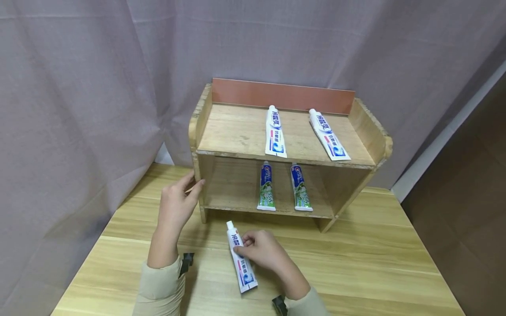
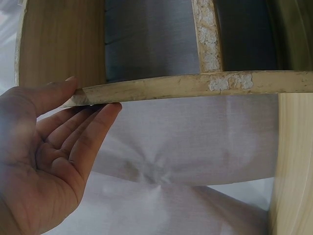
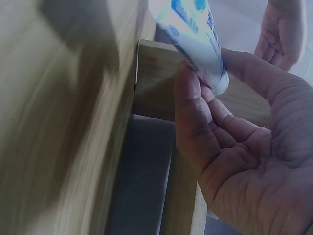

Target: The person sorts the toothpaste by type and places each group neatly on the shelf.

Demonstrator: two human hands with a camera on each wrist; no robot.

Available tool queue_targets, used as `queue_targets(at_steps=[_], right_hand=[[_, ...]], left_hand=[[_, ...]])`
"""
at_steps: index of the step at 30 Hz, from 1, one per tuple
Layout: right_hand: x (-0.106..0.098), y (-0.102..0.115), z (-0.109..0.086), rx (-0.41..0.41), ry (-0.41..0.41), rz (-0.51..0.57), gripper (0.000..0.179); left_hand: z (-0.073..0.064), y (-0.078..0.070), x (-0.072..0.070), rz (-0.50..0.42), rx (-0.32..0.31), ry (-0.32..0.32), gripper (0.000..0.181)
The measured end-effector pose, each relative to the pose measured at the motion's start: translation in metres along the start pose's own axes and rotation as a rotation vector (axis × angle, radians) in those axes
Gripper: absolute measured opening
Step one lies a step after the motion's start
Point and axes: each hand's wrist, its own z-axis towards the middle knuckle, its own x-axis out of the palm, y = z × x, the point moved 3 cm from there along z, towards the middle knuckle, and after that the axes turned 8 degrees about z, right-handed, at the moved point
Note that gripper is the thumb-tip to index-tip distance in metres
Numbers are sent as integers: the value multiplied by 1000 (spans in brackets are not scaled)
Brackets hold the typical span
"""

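Observation:
My right hand (image 1: 265, 249) pinches a white toothpaste tube (image 1: 245, 274) with blue print, thumb across its middle, in front of a two-tier wooden shelf (image 1: 233, 127). In the right wrist view the tube (image 3: 198, 41) lies between thumb and fingers, partly cut off by the frame. My left hand (image 1: 176, 202) holds the shelf's left side panel. Seen from the left wrist, its thumb and fingers are on opposite faces of the panel edge (image 2: 161, 87). Two similar white tubes (image 1: 275, 131) (image 1: 329, 135) lie on the upper tier.
Two blue-and-green toothpaste tubes (image 1: 266, 186) (image 1: 301, 187) lie on the lower tier. A reddish-brown board (image 1: 282, 95) backs the top. The shelf stands on a wooden table (image 1: 367, 259), with a grey curtain (image 1: 99, 87) behind and a dark brown surface (image 1: 466, 175) to the right.

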Motion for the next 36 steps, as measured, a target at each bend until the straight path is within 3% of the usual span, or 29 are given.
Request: queue_targets(at_steps=[36], right_hand=[[-21, 14, 5, -53, -86, -19, 26]], left_hand=[[0, 0, 0, -4, 8, 3, 27]])
